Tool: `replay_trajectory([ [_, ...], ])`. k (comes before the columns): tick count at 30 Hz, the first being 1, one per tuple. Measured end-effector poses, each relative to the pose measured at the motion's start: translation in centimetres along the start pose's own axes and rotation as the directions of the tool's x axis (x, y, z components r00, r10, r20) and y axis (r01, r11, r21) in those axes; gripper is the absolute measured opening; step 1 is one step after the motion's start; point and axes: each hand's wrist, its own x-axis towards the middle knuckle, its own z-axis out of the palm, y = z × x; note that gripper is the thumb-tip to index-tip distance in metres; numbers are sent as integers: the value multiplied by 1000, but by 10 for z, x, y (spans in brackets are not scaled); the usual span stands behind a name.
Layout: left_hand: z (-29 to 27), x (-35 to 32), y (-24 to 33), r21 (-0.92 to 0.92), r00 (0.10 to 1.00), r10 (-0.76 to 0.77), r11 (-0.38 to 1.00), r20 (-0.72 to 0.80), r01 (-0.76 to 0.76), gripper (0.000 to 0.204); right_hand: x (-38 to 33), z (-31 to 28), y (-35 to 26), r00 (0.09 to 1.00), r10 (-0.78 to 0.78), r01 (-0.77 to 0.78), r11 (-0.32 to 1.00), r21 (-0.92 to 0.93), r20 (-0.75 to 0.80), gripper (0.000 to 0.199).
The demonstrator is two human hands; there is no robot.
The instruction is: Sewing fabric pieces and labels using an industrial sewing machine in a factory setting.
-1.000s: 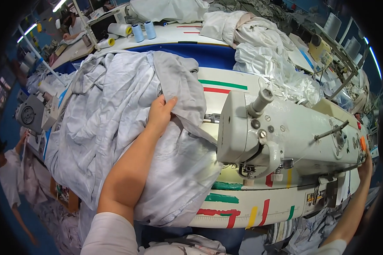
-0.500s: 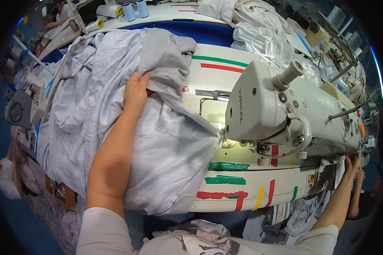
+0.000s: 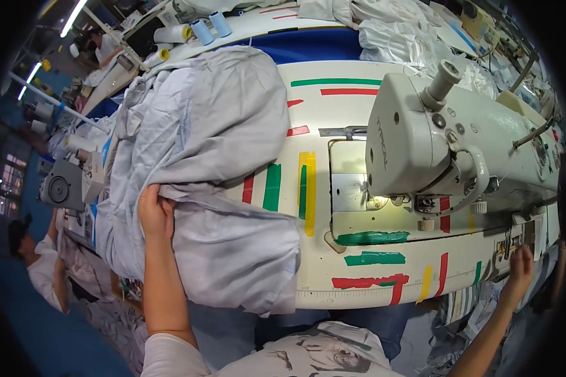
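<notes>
A large pale grey-white cloth garment (image 3: pixel 233 113) lies bunched over the left part of the sewing table, its lower flap hanging at the front edge. My left hand (image 3: pixel 156 212) is closed on a fold of this cloth, thumb and fingers pinching it. The white sewing machine (image 3: pixel 415 138) stands to the right, its lit needle plate (image 3: pixel 349 191) bare of cloth. Beyond the table's front right, by the machine's lower right end, my right hand (image 3: pixel 521 267) is raised with loosely bent fingers; I see nothing in it.
Red, green and yellow tape strips (image 3: pixel 307 195) mark the white table. Blue thread cones (image 3: pixel 220 25) stand at the far left, and crumpled white cloth (image 3: pixel 393 50) lies at the back. Another person (image 3: pixel 41 257) works at the left, near a grey machine motor (image 3: pixel 63 183).
The cloth has slid left, away from the needle, uncovering more tape and tabletop. My left hand has moved left and nearer with it. My right hand has come away from the machine's right end.
</notes>
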Motion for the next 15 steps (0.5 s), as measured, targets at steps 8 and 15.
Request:
replay_trajectory([
  [8, 199, -40, 78, 39, 451, -181, 952, 874, 305, 24, -133, 119, -101, 937, 75, -141, 974, 175, 341, 9],
  [15, 233, 7, 37, 704, 652, -456, 689, 606, -173, 28, -169, 155, -148, 636, -344, 419, 906, 65, 691, 25],
])
